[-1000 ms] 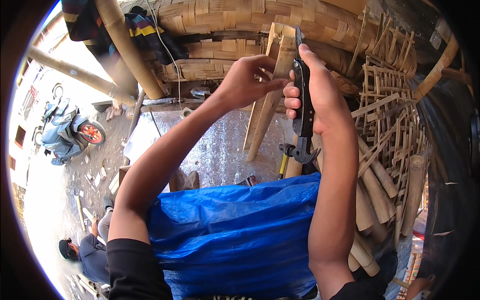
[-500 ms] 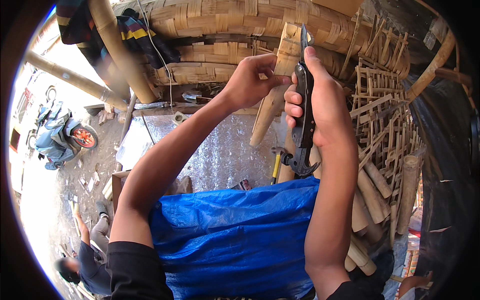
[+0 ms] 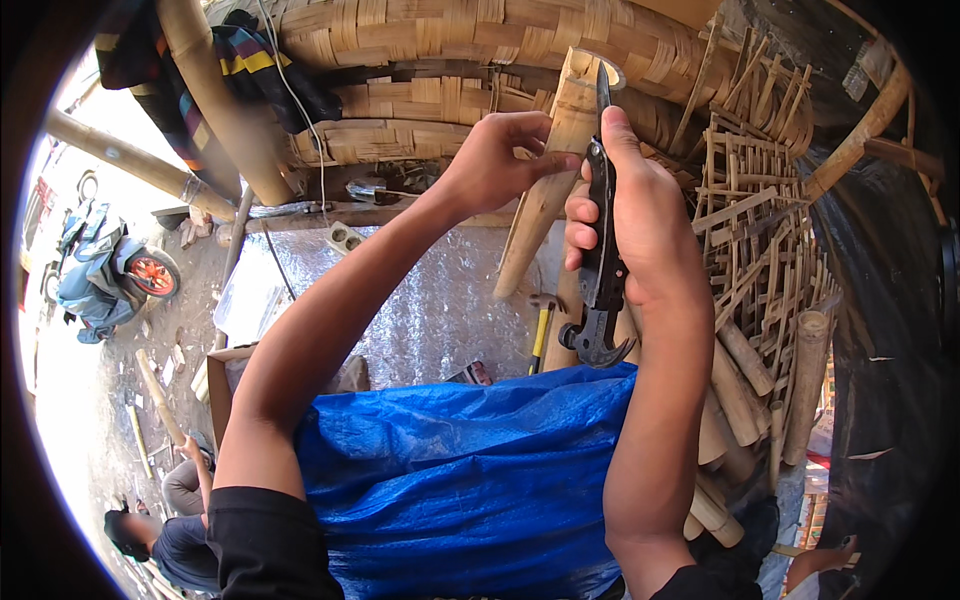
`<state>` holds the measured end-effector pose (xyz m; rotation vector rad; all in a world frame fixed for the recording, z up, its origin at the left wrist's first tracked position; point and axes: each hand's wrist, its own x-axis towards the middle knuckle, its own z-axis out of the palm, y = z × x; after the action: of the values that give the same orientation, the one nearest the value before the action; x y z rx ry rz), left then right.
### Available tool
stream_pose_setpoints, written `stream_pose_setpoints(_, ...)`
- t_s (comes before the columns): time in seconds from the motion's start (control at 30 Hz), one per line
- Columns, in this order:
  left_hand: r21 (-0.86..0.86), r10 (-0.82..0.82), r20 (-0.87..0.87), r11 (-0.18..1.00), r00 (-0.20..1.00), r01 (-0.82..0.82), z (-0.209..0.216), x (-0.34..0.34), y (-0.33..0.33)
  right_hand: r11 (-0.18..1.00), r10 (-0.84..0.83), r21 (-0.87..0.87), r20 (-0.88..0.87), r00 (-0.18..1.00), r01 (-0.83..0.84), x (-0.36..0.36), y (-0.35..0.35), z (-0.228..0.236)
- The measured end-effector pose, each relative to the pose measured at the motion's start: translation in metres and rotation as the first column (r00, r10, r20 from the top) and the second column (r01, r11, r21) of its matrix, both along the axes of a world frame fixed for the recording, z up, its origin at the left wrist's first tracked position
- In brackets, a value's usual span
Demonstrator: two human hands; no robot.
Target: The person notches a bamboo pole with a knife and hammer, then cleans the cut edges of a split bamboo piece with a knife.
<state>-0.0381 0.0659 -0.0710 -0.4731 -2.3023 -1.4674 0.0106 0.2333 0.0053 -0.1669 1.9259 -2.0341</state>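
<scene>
My left hand pinches the left edge of a pale split bamboo piece, which stands tilted before me with its hollow end up. In my right hand is a black multi-tool, gripped by its handle. Its knife blade points up and lies against or just in front of the bamboo's right side; whether it touches, I cannot tell. The thumb rests near the blade's base. A small claw hammer head forms the tool's lower end. A blue tarp covers the space between my forearms.
A yellow-handled hammer lies on the silvery sheet. Woven bamboo spans the back. Bamboo lattice and cut bamboo lengths crowd the right. At left are a motorbike and another person with a bamboo strip.
The view has shifted slightly. The multi-tool is a little lower and tilted more, with its blade still by the bamboo's upper end. The other person at left has moved an arm.
</scene>
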Motion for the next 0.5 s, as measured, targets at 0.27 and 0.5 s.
stream_pose_setpoints(0.27,-0.173,0.127,0.224,0.981,0.966,-0.089,0.032,0.019,-0.004,0.997,-0.073,-0.005,-0.021,0.997,0.073,-0.016,0.001,-0.005)
stream_pose_setpoints(0.5,0.193,-0.297,0.487,0.954,0.822,0.231,0.038,0.059,0.033,0.972,-0.134,0.169,-0.167,0.977,0.162,-0.031,-0.002,-0.015)
